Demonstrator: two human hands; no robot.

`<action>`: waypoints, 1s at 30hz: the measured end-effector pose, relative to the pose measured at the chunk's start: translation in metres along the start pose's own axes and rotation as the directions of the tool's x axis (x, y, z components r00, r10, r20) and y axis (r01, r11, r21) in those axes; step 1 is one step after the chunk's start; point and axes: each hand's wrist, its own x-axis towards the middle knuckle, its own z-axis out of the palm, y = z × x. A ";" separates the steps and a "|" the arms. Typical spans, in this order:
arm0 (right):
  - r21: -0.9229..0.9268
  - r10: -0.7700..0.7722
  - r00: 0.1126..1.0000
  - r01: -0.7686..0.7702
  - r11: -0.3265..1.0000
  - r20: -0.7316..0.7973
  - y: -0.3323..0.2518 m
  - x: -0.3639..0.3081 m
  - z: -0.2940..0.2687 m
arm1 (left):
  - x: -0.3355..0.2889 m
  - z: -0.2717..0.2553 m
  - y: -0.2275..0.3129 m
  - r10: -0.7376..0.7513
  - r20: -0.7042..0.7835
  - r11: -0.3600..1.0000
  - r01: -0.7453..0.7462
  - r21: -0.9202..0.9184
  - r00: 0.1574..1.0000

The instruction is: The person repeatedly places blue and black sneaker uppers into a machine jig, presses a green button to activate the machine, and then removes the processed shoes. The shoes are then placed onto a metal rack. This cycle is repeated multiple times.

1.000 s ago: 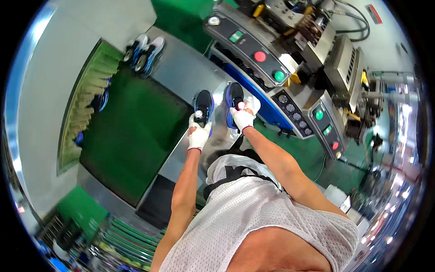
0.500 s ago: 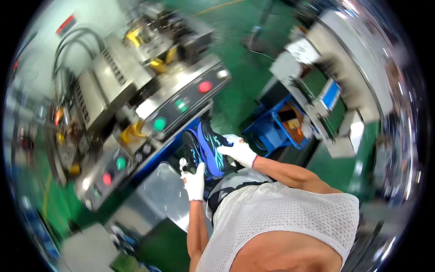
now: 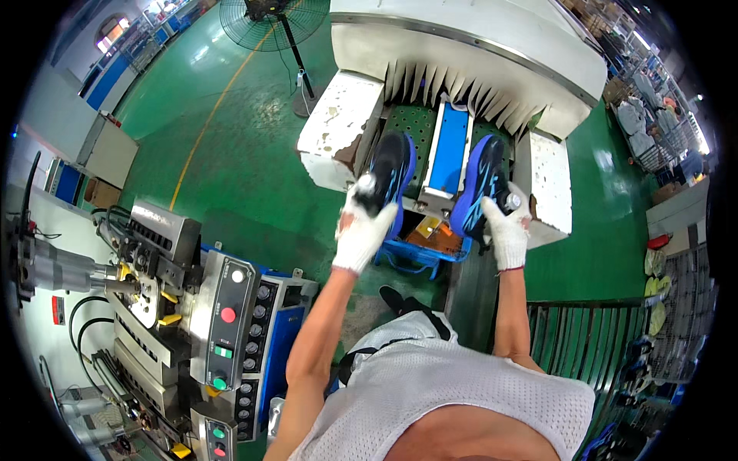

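Gripped left shoe [image 3: 392, 165] with left hand [image 3: 363, 234], right shoe [image 3: 487, 177] with right hand [image 3: 508, 232], flanking the blue bar [image 3: 449, 150] (soles [image 3: 467, 201] inward); perhaps risked scuffing a sole against it through uneven aim

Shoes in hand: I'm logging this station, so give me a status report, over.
Left hand holds black-and-blue shoe; right hand holds similar shoe. Blue-topped divider between them. Flap curtain ahead.

Shoes [image 3: 392, 165]: two. Gloved hands [image 3: 361, 234]: two, one shoe apiece. White machine [image 3: 461, 46]: one. Side boxes [image 3: 544, 177]: two, one at each front corner of machine. Blue tub [image 3: 419, 253]: one, under its front edge. Standing fan [image 3: 263, 9]: one.
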 end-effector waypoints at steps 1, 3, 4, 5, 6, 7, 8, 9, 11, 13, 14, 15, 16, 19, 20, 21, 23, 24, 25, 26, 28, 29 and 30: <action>-0.110 -0.075 0.996 0.069 0.992 -0.052 0.011 0.030 -0.001 | 0.032 0.013 0.020 0.090 0.000 0.996 -0.090 -0.015 0.996; -0.306 -0.254 0.959 0.207 0.929 -0.123 0.048 0.090 -0.003 | 0.098 0.056 0.035 0.221 -0.020 0.975 -0.221 0.026 0.975; -0.369 -0.356 0.926 0.290 0.883 -0.124 0.058 0.111 0.010 | 0.131 0.079 0.018 0.260 -0.057 0.962 -0.253 0.100 0.964; -0.476 -0.259 0.960 0.179 0.861 -0.108 0.057 0.127 0.027 | 0.162 0.102 -0.007 0.296 -0.082 0.952 -0.288 0.102 0.952; -0.504 -0.208 0.973 0.131 0.854 -0.100 0.067 0.148 0.041 | 0.187 0.121 -0.022 0.336 -0.113 0.940 -0.325 0.103 0.935; -0.528 -0.235 0.969 0.159 0.834 -0.078 0.062 0.166 0.047 | 0.205 0.134 -0.020 0.391 -0.133 0.918 -0.374 0.134 0.911; -0.545 -0.259 0.965 0.198 0.815 -0.038 0.055 0.179 0.055 | 0.216 0.138 -0.023 0.435 -0.159 0.895 -0.407 0.179 0.886; -0.571 -0.240 0.969 0.169 0.804 -0.052 0.058 0.198 0.054 | 0.222 0.140 -0.010 0.366 -0.086 0.922 -0.348 0.170 0.927; -0.580 -0.182 0.982 0.125 0.805 -0.040 0.052 0.232 0.058 | 0.223 0.131 0.007 0.284 -0.037 0.948 -0.274 0.164 0.958; -0.730 -0.295 0.955 0.190 0.656 -0.017 0.061 0.256 0.052 | 0.198 0.122 -0.007 0.351 -0.103 0.923 -0.324 0.209 0.931; -0.620 -0.482 0.876 0.385 0.684 0.013 0.067 0.255 0.048 | 0.173 0.114 -0.019 0.434 -0.147 0.880 -0.383 0.283 0.889; -0.570 -0.567 0.820 0.429 0.701 -0.081 0.040 0.212 0.068 | 0.144 0.095 -0.049 0.503 -0.203 0.863 -0.476 0.170 0.840; -0.501 -0.633 0.771 0.520 0.691 -0.073 0.017 0.171 0.083 | 0.110 0.080 -0.075 0.574 -0.268 0.812 -0.579 0.065 0.774; 0.117 -0.673 0.704 0.666 0.737 0.228 0.029 0.079 0.138 | -0.037 -0.002 -0.131 0.056 0.077 0.979 -0.069 0.190 0.995; 0.313 -0.508 0.688 0.401 0.861 0.517 0.030 0.028 0.159 | -0.091 -0.013 -0.183 -0.046 0.036 0.974 0.037 0.222 0.998; 0.266 -0.432 0.579 0.352 0.897 0.691 0.047 -0.003 0.184 | -0.149 -0.027 -0.218 -0.189 -0.041 0.944 0.193 0.267 0.981; 0.043 -0.057 0.138 0.099 0.994 0.989 0.113 -0.053 0.234 | -0.272 -0.065 -0.273 -0.506 -0.155 0.793 0.529 0.302 0.848; -0.176 0.190 -0.039 0.235 0.956 0.981 0.128 -0.083 0.250 | -0.337 -0.082 -0.282 -0.618 -0.277 0.685 0.677 0.270 0.736; 0.064 0.056 -0.242 0.461 0.885 0.969 0.146 -0.118 0.256 | -0.414 -0.083 -0.313 -0.683 -0.448 0.610 0.788 0.082 0.576; 0.132 0.138 -0.377 0.607 0.783 0.916 0.153 -0.147 0.263 | -0.481 -0.086 -0.321 -0.786 -0.513 0.434 0.899 -0.061 0.345; 0.227 0.337 -0.467 0.799 0.556 0.817 0.147 -0.203 0.266 | -0.630 -0.052 -0.371 -0.712 -0.696 0.278 0.873 -0.400 -0.092; 0.237 0.390 -0.488 0.809 0.538 0.781 0.166 -0.211 0.273 | -0.673 -0.042 -0.374 -0.643 -0.703 0.163 0.843 -0.513 -0.303; 0.238 0.446 -0.498 0.821 0.519 0.744 0.179 -0.219 0.282 | -0.710 -0.028 -0.374 -0.552 -0.672 0.051 0.784 -0.618 -0.494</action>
